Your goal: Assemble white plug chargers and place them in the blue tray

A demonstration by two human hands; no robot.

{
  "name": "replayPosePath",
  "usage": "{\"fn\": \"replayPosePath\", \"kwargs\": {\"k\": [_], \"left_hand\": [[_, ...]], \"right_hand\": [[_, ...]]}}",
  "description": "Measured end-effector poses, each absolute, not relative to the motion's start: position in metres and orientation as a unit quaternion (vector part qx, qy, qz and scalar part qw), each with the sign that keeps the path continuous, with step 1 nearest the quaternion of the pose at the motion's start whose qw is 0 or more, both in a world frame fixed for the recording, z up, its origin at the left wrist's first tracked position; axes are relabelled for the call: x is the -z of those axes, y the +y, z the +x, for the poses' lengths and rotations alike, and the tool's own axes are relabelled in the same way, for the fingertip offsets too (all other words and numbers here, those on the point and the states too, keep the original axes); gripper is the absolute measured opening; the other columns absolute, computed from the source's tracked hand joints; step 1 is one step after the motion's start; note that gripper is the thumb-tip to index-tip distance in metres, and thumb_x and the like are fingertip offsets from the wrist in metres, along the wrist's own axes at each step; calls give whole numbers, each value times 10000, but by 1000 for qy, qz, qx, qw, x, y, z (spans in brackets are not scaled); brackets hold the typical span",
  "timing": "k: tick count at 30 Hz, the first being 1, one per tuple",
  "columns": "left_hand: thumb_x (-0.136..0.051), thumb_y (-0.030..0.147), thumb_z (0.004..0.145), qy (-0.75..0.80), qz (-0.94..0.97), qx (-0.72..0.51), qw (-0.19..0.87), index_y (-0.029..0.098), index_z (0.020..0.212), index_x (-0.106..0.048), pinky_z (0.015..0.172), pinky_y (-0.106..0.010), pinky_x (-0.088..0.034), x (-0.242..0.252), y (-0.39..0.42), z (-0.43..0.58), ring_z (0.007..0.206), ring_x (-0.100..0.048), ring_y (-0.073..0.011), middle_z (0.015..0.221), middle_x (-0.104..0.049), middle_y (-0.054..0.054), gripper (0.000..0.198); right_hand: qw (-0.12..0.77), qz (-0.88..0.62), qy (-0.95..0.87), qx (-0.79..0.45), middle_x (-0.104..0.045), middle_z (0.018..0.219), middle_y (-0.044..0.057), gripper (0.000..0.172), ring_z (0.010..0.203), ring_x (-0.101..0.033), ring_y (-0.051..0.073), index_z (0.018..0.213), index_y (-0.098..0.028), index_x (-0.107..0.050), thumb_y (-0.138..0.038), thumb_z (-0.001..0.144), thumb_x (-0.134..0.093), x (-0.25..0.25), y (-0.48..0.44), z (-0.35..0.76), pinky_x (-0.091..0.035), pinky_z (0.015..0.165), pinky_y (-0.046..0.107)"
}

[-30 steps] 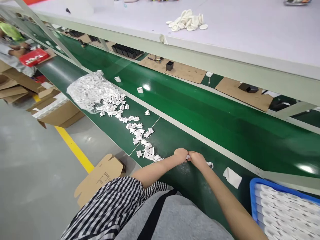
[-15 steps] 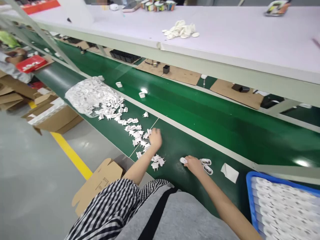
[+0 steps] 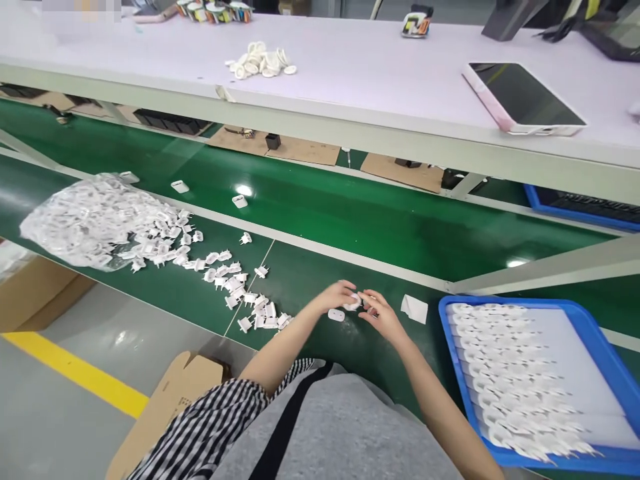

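My left hand (image 3: pixel 339 296) and my right hand (image 3: pixel 382 317) meet over the green work surface. Between their fingertips is a small white plug part (image 3: pixel 353 304), partly covered by the fingers. Both hands are closed at it, with the fingers bent. A flat white oval piece (image 3: pixel 336 315) lies just below my left hand. Under my right hand shows a bit of another white housing (image 3: pixel 370 309), mostly hidden. Left of the hands, loose white two-pin plug pieces (image 3: pixel 260 307) trail towards a clear plastic bag (image 3: pixel 75 223) full of them.
A blue tray (image 3: pixel 445 333) with rows of white plug parts stands at the right. A white paper piece (image 3: pixel 415 309) lies beside my right hand. Above runs a shelf (image 3: pixel 350 67) with a phone (image 3: pixel 525 97) and white discs (image 3: pixel 260 61). Green belt (image 3: pixel 320 193) lies beyond.
My left hand has moved right, from the loose plug pieces to my right hand. Both hands now meet at one white part. The view has swung right, bringing more of the blue tray in.
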State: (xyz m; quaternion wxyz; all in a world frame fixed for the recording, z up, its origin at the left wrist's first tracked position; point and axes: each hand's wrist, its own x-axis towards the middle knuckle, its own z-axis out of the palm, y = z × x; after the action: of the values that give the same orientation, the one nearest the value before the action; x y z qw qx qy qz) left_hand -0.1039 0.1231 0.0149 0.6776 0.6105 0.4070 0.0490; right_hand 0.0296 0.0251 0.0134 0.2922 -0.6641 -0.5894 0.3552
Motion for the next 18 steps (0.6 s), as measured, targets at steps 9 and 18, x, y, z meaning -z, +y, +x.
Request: {"fn": "replayPosePath", "kwargs": {"k": [9,18], "left_hand": [[-482,107,639,463,740,20,487,112,942,-474,761,-298,-383,-6,114,-47,892,-492,-182,995,-491,-115,303],[-420,193,677,343,894,135,254,148,901,-474,662,-269,-423,7,106,-31,792,-527,-177,872,-533,-65,234]], "right_hand": [[291,-745,-535,-271,-507,878,43,210,716,-525,144,819,-207,-572,-225,689,-409,2,31,71,-432,648,278],[159,-719,-625,-260,-486,899,34,260,723,-522,127,902,-207,-534,-138,677,-424,23,39,78,-422,626,241]]}}
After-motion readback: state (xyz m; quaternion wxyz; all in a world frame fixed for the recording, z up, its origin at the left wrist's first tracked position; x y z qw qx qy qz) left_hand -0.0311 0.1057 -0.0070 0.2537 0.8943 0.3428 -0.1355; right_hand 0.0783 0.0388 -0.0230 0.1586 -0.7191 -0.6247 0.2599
